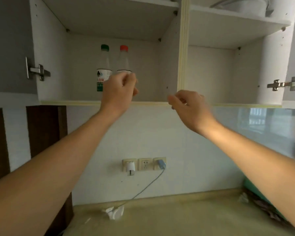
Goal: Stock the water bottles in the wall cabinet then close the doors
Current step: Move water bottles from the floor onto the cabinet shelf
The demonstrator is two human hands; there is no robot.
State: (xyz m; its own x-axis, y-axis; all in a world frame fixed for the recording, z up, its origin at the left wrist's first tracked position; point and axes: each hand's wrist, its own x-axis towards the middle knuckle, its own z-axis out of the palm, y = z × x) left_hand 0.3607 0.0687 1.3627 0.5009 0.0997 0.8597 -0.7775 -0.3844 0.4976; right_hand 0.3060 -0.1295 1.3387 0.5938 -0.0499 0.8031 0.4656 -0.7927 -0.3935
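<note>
- Stocking looks done: green-cap bottle [103,68] & red-cap bottle [123,60] upright, side by side on lower shelf of wall cabinet [109,103], left bay.
- Left hand [118,90] in front of red-cap bottle; grasping or just off it, can't tell.
- Right hand [188,106] near shelf edge, fingers loosely curled, holding nothing.
- Next, I'd guess: hands out to doors, out of view, swing shut.

Home kitchen. Open white wall cabinet [109,24] with shelves above a yellowish countertop [177,217]; three wall sockets [144,164] on the far white wall, glossy backsplash [262,126] at right.

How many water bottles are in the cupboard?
2. The green-capped bottle and red-capped bottle stand side by side on the left compartment's lower shelf, partly behind the left hand. None show elsewhere.
</note>
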